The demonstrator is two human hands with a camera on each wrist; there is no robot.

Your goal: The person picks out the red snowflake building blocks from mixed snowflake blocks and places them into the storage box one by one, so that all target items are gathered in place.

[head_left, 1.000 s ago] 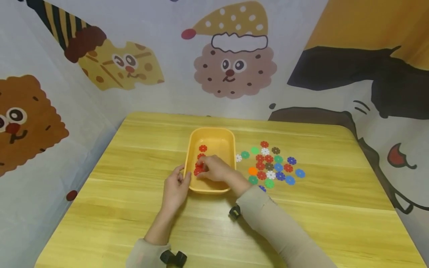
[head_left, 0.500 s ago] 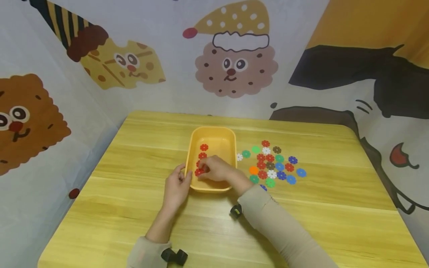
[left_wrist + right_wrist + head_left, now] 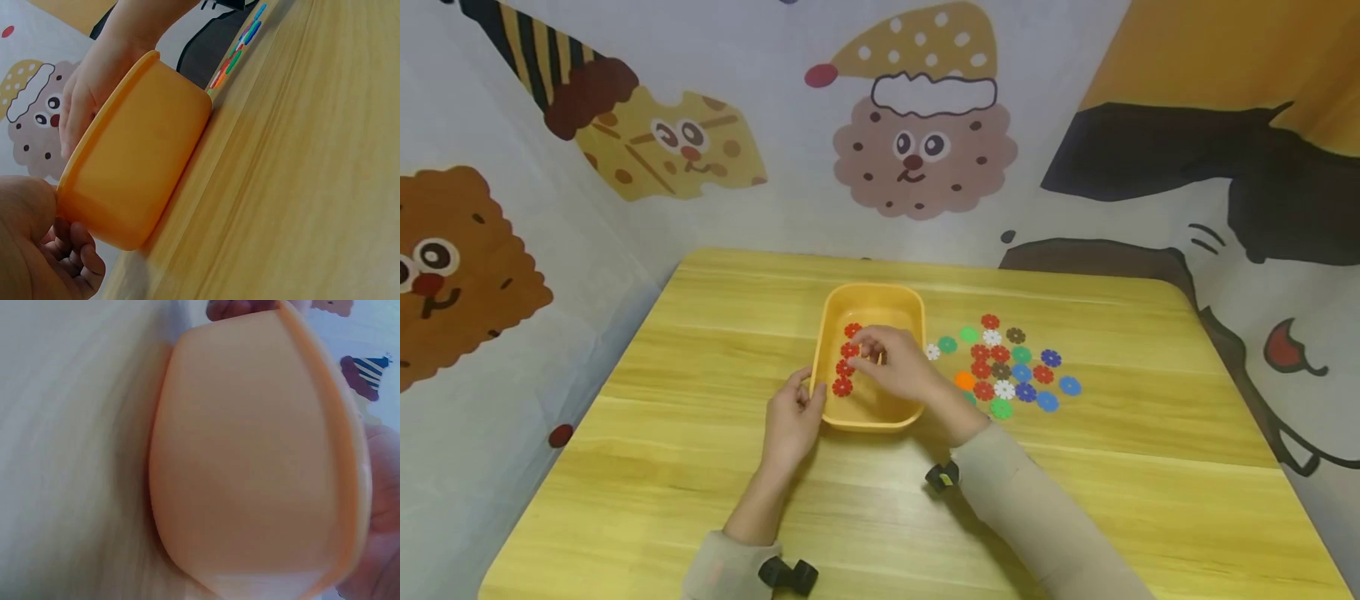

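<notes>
A yellow plastic basin (image 3: 874, 427) stands on the table. Inside, several red notched plastic discs (image 3: 842, 387) lie in a column along its left side. My left hand (image 3: 792, 425) grips the left rim, thumb on top and fingers outside; the left wrist view shows this grip on the basin wall (image 3: 140, 156). Over the basin's middle hovers my right hand (image 3: 897, 364), fingers loosely bent, just right of the red discs, with nothing visible in it. Its fingertips are hidden by the basin wall (image 3: 250, 444) in the right wrist view.
Right of the basin lies a loose group of notched discs in red, white, green, blue, brown and orange, among them an orange disc (image 3: 965, 381) and a blue disc (image 3: 1071, 386). The wooden table (image 3: 700, 350) meets a cartoon-printed wall cloth (image 3: 790, 225) behind.
My right hand has lifted off the nearest red disc and moved up and right, leaving that disc at the column's near end. The left hand keeps its grip on the rim.
</notes>
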